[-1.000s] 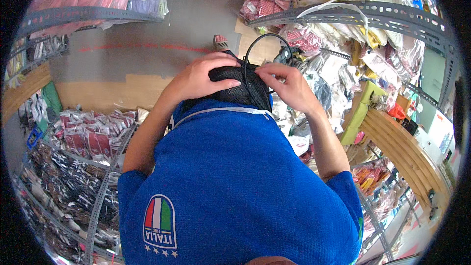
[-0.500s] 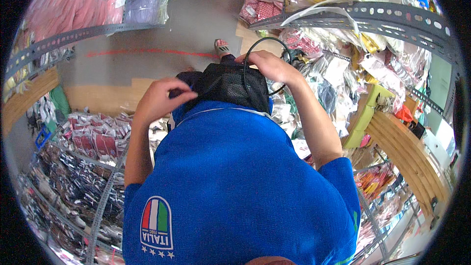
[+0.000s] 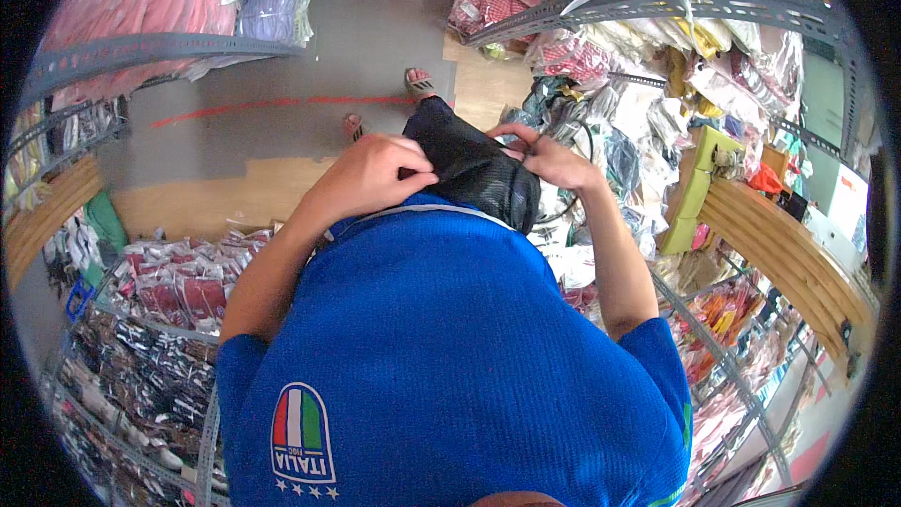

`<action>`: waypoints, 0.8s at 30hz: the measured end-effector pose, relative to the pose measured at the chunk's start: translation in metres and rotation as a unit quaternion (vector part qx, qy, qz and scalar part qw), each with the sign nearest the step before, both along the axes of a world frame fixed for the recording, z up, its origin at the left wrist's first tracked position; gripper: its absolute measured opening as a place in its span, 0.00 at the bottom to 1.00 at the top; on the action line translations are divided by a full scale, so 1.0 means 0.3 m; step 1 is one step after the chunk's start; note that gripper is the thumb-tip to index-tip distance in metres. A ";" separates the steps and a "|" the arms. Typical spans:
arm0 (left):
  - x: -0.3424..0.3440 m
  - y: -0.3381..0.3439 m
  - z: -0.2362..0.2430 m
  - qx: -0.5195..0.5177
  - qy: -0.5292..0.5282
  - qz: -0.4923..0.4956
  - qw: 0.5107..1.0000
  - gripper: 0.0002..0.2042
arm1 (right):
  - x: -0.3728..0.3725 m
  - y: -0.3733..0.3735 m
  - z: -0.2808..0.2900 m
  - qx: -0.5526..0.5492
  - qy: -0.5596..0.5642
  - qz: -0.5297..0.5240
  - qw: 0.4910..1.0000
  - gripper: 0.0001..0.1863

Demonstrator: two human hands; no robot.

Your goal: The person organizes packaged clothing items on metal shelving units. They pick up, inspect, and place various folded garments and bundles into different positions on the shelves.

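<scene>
A black mesh bag [image 3: 483,174] lies against my waist, at the lower edge of my blue shirt [image 3: 450,319]. My left hand [image 3: 375,174] is over its left part, finger and thumb pinched together at the dark fabric; whatever small piece they hold is hidden. On the other side my right hand [image 3: 558,164] has the bag's right edge between its thumb and forefinger. A thin black cable [image 3: 588,141] loops beside my right wrist, partly hidden behind the hand.
Metal shelf rails [image 3: 713,0] cross at upper right. Pink bagged garments [image 3: 150,0] fill the upper left. Heaped bagged clothes [image 3: 629,160] stand close on my right, maroon packets [image 3: 188,282] on my left. A wooden board [image 3: 779,253] runs along the right. Grey floor [image 3: 366,28] lies ahead.
My left hand has moved right, over the bag, and closed into a pinch. My right hand has shifted down and right to the bag's edge. The cable loop has dropped rightward.
</scene>
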State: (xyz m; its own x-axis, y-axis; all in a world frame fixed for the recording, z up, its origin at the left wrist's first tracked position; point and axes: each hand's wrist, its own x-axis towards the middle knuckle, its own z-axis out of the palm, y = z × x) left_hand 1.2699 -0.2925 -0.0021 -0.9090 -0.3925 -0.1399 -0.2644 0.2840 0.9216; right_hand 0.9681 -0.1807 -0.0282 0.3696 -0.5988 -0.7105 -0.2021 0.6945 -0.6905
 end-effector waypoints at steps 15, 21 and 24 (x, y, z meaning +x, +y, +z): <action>-0.287 0.343 -0.118 -0.107 0.070 -0.412 0.902 0.08 | 0.451 1.222 -0.260 0.252 -0.047 -0.391 0.884 0.21; -0.259 0.248 -0.035 0.028 0.032 -0.437 0.898 0.16 | 0.600 1.186 -0.060 0.078 0.049 -0.184 0.979 0.20; -0.282 0.184 0.008 -0.002 0.007 -0.488 0.873 0.16 | 0.524 1.090 0.077 -0.003 0.049 0.006 0.999 0.20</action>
State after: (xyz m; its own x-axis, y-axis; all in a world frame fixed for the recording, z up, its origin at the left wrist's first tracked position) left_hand 1.1855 -0.2372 0.0004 -0.8125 0.5691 -0.1263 0.1166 0.3710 0.9213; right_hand 1.1254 0.1462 -0.0049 0.3067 -0.5986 -0.7400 -0.2771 0.6877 -0.6711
